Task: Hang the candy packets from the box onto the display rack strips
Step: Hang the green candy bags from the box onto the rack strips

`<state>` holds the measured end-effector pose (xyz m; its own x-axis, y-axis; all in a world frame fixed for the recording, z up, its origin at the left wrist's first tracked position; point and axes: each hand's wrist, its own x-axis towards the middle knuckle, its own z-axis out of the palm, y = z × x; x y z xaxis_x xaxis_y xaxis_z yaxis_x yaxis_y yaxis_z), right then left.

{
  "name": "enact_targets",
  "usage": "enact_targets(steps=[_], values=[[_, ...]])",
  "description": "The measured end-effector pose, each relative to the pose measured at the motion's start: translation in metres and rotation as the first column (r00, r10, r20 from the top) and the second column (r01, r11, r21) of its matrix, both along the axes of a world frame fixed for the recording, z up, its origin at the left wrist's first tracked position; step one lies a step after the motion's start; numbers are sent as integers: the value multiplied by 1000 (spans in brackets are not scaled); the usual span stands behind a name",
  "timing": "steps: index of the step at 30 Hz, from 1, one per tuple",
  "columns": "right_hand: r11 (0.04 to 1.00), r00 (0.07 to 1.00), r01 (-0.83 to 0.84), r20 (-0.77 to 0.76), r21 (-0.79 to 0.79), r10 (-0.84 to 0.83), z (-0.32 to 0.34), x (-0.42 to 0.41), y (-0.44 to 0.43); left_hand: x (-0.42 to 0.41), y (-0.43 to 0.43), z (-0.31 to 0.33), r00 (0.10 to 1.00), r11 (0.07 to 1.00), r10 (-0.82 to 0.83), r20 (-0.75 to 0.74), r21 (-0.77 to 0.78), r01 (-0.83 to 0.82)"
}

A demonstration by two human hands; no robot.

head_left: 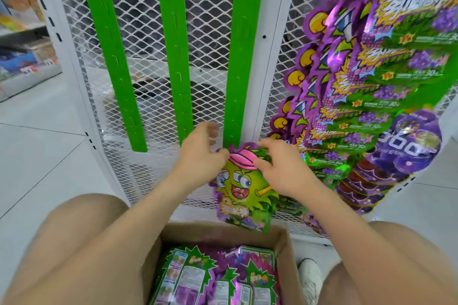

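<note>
A candy packet (pixel 244 188) with a green cartoon face and pink cap hangs at the bottom end of the right green strip (pixel 244 57). My left hand (pixel 200 153) pinches its top left corner. My right hand (pixel 280 166) grips its top right edge. Two more green strips, the middle strip (pixel 173 52) and the left strip (pixel 111 52), hang bare on the white mesh rack (pixel 210 32). Below, an open cardboard box (pixel 285 238) holds several more purple and green packets (pixel 213 277).
A full column of purple grape candy packets (pixel 366 77) hangs at the right, with purple pouches (pixel 406 151) below it. Store shelves (pixel 22 32) stand at the far left. My knees flank the box, and white floor tiles (pixel 37 156) lie at left.
</note>
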<state>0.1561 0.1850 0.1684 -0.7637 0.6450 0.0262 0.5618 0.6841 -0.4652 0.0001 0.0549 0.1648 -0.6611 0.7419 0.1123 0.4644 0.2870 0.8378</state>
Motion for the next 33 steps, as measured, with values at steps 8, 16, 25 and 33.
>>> enact_targets(steps=[8,16,25,33], values=[[996,996,-79,-39,-42,77,-8,-29,-7,-2,23,-10,999,993,34,-15,110,-32],[977,939,-206,269,-61,214,-14,10,-31,-16,-21,-13,936,932,-351,-40,-108,345],[938,931,-317,140,-142,337,-31,44,-48,8,-53,-28,892,872,-449,56,-191,451],[983,974,-93,-218,-158,57,-33,43,-59,20,-54,-14,903,918,-269,336,-193,346]])
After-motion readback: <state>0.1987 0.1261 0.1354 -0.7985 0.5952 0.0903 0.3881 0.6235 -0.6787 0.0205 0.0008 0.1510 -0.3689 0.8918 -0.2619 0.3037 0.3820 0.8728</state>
